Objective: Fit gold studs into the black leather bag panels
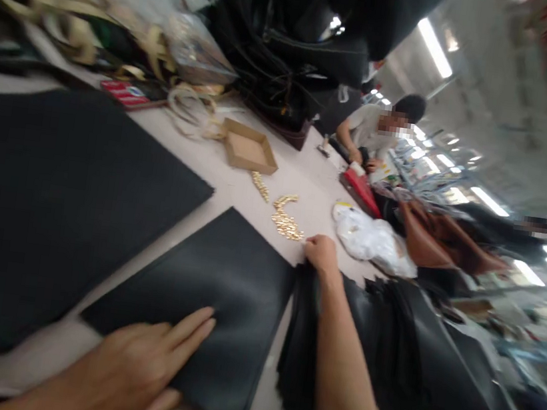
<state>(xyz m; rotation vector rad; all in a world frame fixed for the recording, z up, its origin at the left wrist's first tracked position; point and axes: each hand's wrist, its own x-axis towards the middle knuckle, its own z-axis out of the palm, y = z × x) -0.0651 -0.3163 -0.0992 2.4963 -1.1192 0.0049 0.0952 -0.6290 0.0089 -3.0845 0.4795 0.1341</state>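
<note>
A rectangular black leather-like panel (pixel 238 281) lies on the pale table in front of me. My left hand (pixel 147 356) rests on its near left part with the fingers stretched out, holding nothing. Past the panel's far right corner, my right hand (pixel 321 253) is closed, its fingertips at the near end of a scatter of small gold metal pieces (pixel 288 224). What those fingers pinch, if anything, is too small to make out. A second, narrow cluster of gold pieces (pixel 260 186) lies by an open cardboard box (pixel 249 146).
A larger black sheet (pixel 60 217) lies at left. Stacked black pieces (pixel 386 341) fan out under and beyond my right forearm. A white plastic bag (pixel 374 242), brown leather (pixel 425 235) and a black bag (pixel 295 40) stand farther off. Another person (pixel 371 134) works at the far end.
</note>
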